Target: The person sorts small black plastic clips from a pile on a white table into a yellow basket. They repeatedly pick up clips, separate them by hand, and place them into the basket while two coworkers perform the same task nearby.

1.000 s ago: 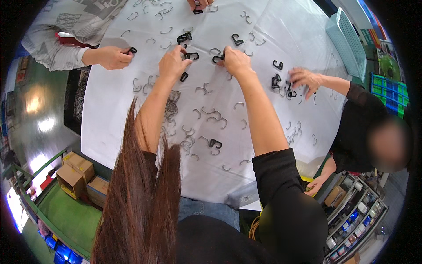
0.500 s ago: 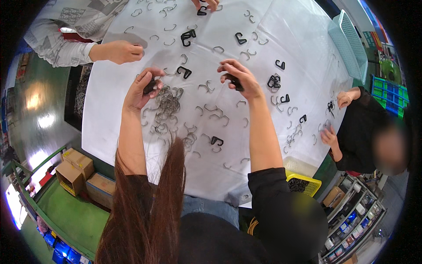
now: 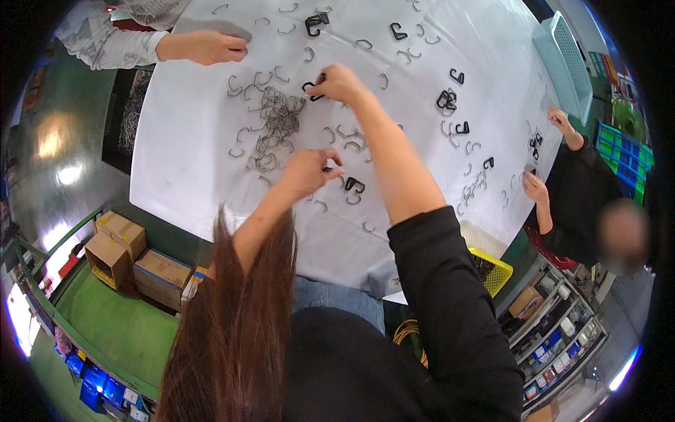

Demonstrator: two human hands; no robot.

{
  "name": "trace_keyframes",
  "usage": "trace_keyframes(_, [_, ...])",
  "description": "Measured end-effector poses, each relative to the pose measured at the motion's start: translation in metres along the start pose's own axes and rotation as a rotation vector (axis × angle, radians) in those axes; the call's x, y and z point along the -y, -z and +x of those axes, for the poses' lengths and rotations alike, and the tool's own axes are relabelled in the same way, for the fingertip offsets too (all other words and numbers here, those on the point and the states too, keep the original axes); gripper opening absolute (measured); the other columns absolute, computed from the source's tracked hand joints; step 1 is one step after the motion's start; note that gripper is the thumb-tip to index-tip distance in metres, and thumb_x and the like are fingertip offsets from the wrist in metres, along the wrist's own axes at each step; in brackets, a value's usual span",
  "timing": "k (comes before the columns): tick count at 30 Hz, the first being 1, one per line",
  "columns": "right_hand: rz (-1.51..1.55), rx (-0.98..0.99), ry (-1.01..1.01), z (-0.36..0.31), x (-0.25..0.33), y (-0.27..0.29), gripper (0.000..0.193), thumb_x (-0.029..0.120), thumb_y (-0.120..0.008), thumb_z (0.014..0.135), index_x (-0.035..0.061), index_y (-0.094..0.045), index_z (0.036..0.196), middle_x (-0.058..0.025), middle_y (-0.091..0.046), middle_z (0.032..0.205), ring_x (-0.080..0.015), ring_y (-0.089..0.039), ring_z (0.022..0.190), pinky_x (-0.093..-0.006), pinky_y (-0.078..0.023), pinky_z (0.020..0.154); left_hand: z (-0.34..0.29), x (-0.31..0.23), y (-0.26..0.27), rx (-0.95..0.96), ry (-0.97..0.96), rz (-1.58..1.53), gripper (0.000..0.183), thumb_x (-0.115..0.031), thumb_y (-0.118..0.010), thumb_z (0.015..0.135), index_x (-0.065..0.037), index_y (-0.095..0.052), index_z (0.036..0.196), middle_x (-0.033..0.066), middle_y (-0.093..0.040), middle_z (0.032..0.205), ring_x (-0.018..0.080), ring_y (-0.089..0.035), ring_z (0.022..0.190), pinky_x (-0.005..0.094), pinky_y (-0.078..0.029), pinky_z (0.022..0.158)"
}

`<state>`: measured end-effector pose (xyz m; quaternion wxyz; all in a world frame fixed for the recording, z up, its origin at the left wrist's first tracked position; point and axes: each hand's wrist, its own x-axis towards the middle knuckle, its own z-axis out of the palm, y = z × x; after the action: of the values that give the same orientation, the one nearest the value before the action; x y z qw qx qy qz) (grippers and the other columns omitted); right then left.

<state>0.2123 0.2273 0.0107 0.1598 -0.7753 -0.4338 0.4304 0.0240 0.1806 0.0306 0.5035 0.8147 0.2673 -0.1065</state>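
My right hand (image 3: 342, 84) is closed, its fingertips on a black plastic hook (image 3: 309, 88) beside the pile of bent wire pieces (image 3: 281, 112). Closer to me, my left hand (image 3: 308, 174) pinches a small dark piece (image 3: 328, 169), mostly hidden by the fingers. Just right of it lies another black hook (image 3: 355, 185) with a C-shaped wire piece under it. Loose C-shaped wires (image 3: 348, 131) are scattered between and around my hands on the white tabletop (image 3: 183, 162).
A co-worker's hand (image 3: 211, 48) rests over the table at the upper left. At the right another person's hands (image 3: 536, 188) handle small black parts. More black hooks (image 3: 446, 102) lie right of centre. A pale blue basket (image 3: 573, 77) and a yellow basket (image 3: 500, 271) stand along the right side.
My right hand has swung left to the black hook near the pile. My left hand has left the pile's far side and come nearer me, to the right. The view has shifted slightly.
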Motion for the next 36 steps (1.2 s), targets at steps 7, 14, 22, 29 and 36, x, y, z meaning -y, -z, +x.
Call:
trace_keyframes(7, [1.58,0.198,0.254,-0.178,-0.104,0.014,0.019,0.02,-0.06,0.083,0.004,-0.051,0.089,-0.0091,-0.051,0.087,-0.0132,-0.051,0.066,-0.0173,-0.03,0.042,-0.009,0.0,-0.084,-0.136,-0.11,0.269,0.037,-0.032,-0.07,0.074,-0.012,-0.052,0.098,0.0089,-0.063,0.076,0.0304,-0.062,0.074,0.0411,-0.047,0.061])
trace_keyframes(14, [1.472,-0.305,-0.052,-0.377,-0.165,0.012,0.018,0.02,-0.055,0.088,0.0067,-0.048,0.079,-0.0012,-0.043,0.068,-0.0068,-0.037,0.049,-0.0193,-0.024,0.039,-0.016,-0.039,-0.083,-0.058,-0.012,0.188,0.026,-0.029,-0.072,0.074,-0.009,-0.059,0.085,0.0087,-0.064,0.073,0.0249,-0.062,0.067,0.0359,-0.048,0.06])
trace_keyframes(22, [0.683,-0.576,-0.777,-0.56,-0.217,0.015,0.026,0.029,-0.064,0.082,0.0041,-0.059,0.087,-0.0029,-0.058,0.077,-0.014,-0.057,0.069,-0.026,-0.047,0.061,-0.052,-0.237,-0.234,0.375,-0.43,-0.222,0.037,-0.027,-0.073,0.072,-0.005,-0.059,0.098,0.015,-0.062,0.09,0.0267,-0.061,0.086,0.0358,-0.048,0.078])
trace_keyframes(29, [0.083,-0.952,-0.56,-0.502,-0.261,0.045,0.02,0.013,-0.064,0.076,0.0033,-0.062,0.094,-0.0123,-0.06,0.094,-0.0285,-0.06,0.084,-0.037,-0.046,0.076,0.031,-0.215,-0.225,-0.005,-0.494,-0.048,0.037,-0.024,-0.071,0.073,-0.008,-0.058,0.105,0.0143,-0.058,0.106,0.0318,-0.053,0.104,0.0386,-0.041,0.092])
trace_keyframes(36, [0.003,-0.924,-0.56,-0.28,-0.291,0.096,0.037,0.026,-0.072,0.073,0.0038,-0.059,0.1,-0.0116,-0.058,0.103,-0.0253,-0.058,0.092,-0.0355,-0.048,0.077,0.178,-0.153,-0.118,-0.461,-0.149,0.236,0.033,-0.024,-0.071,0.074,-0.009,-0.061,0.102,0.0118,-0.058,0.105,0.0298,-0.055,0.1,0.0403,-0.045,0.084])
